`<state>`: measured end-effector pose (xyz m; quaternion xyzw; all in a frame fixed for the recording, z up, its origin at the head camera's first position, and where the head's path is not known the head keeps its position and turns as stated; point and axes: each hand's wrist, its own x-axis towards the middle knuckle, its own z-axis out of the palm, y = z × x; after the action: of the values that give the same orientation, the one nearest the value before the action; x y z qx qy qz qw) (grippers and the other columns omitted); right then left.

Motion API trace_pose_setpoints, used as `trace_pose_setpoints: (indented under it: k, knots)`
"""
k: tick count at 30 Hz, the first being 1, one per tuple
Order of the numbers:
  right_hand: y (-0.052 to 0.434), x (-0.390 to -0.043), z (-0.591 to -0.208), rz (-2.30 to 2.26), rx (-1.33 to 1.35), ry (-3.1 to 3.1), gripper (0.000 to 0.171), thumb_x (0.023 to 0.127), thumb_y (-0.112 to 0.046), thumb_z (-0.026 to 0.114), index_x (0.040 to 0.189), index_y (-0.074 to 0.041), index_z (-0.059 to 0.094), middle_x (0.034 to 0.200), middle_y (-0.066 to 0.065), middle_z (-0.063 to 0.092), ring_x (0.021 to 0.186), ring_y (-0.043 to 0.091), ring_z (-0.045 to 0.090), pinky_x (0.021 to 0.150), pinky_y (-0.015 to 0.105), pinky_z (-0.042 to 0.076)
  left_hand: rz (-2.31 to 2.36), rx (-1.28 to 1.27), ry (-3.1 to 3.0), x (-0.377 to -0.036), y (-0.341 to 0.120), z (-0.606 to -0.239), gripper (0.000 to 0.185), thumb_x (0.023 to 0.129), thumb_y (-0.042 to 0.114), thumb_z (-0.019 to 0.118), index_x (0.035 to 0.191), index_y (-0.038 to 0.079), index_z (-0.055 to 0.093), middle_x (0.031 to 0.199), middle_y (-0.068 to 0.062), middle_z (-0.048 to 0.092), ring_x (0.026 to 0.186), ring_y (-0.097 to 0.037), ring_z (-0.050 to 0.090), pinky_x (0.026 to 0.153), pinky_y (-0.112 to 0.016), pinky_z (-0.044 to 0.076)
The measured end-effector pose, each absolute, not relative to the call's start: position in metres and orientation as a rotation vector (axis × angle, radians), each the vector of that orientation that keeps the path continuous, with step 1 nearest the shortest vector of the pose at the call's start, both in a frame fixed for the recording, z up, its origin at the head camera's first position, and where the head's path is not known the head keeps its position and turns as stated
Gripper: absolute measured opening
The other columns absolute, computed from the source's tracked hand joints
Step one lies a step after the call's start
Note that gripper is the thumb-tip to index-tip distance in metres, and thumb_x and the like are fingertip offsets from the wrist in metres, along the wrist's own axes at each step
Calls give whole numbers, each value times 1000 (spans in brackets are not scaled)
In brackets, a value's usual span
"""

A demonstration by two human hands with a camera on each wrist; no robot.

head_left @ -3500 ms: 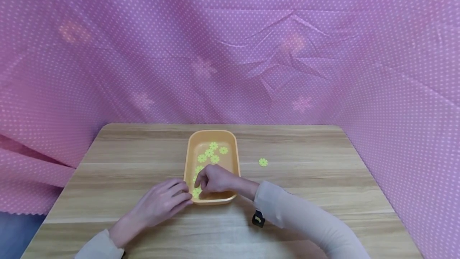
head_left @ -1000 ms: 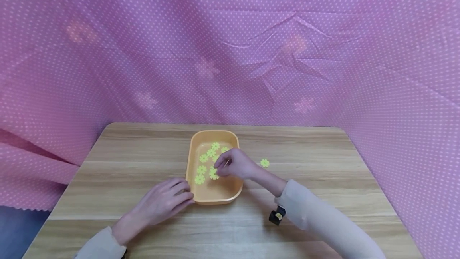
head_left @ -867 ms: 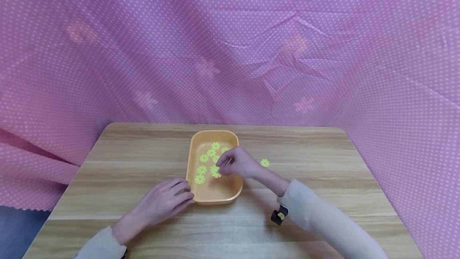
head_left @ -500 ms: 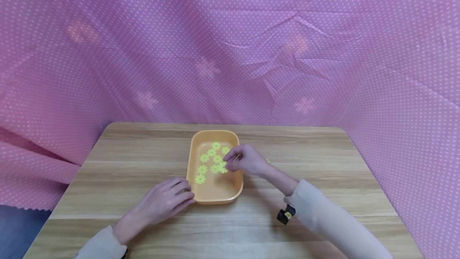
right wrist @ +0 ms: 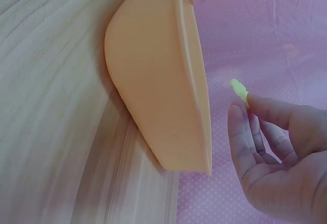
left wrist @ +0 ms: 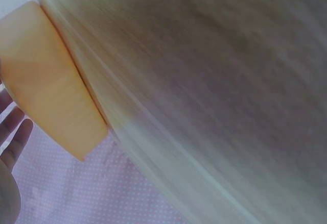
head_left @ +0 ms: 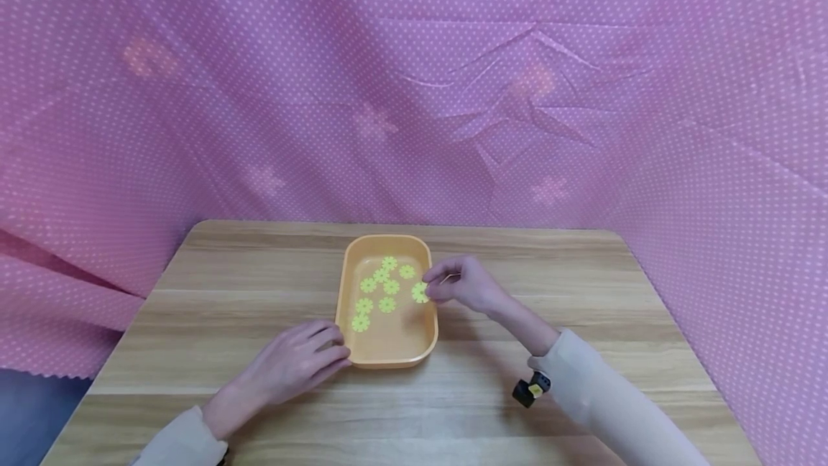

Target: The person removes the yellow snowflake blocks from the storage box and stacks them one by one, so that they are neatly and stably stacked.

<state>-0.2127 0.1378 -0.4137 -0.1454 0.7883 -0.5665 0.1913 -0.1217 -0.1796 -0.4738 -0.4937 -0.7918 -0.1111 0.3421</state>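
Observation:
In the head view, my right hand (head_left: 468, 285) pinches a yellow-green flower-shaped piece (head_left: 420, 293) between thumb and fingertips, over the right rim of an orange plastic tray (head_left: 388, 364). In the right wrist view the flower piece (right wrist: 238, 89) shows edge-on at the fingertips, held apart from the tray wall (right wrist: 153, 76). My left hand (head_left: 300, 362) rests its relaxed fingers on the tray's near-left corner. From the left wrist view, those fingers (left wrist: 18, 140) look straight and spread beside the tray (left wrist: 56, 86). Several like flower pieces (head_left: 387, 304) lie flat inside the tray.
The tray stands on a wood-grain table (head_left: 550, 265). Pink dotted cloth (head_left: 414, 92) hangs behind it and along both sides. A small black device (head_left: 532, 388) is strapped at the right wrist, below the pale sleeve.
My right hand moves from the tray's near-left part to its right rim, carrying one flower piece. It now covers the spot where a loose flower lay on the table. The left hand stays put.

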Motion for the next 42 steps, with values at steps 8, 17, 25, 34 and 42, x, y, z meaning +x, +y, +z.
trace_pose_setpoints:
  k: [8,17,25,34,42]
  knots:
    - [155,-216,-411,-1644,-374,2210,24,82,-1,72,105,4,68,92,15,70,81,26,72,83,48,60,-286,-1277,-2068,-122,-180,-474,12,85,29,71,90,17,72,91,2,66,90,-17,64,81,-34,59]
    - [178,-218,-418,-1658,-332,2235,29,82,-5,73,109,5,66,96,18,70,84,29,72,86,51,58,-284,-1275,-2080,-121,-180,-474,12,85,29,71,90,18,72,92,2,66,90,-16,64,79,-32,59]
    - [199,-221,-427,-1675,-260,2247,32,83,-6,73,111,6,65,94,13,70,81,22,72,86,50,58,-277,-1272,-2085,-120,-180,-476,13,89,30,67,90,18,72,92,2,66,91,-17,64,80,-33,59]
    - [216,-222,-436,-1686,-218,2253,35,83,-4,72,114,9,62,99,18,68,82,19,71,80,35,62,-291,-1283,-2072,-120,-181,-476,13,89,29,68,90,17,72,91,1,67,91,-17,64,81,-33,59]
    - [230,-230,-455,-1693,-165,2277,34,83,-1,71,114,10,62,98,18,69,81,17,71,85,44,60,-287,-1289,-2062,-119,-182,-476,12,89,29,68,89,17,72,91,1,67,90,-17,64,80,-33,59]
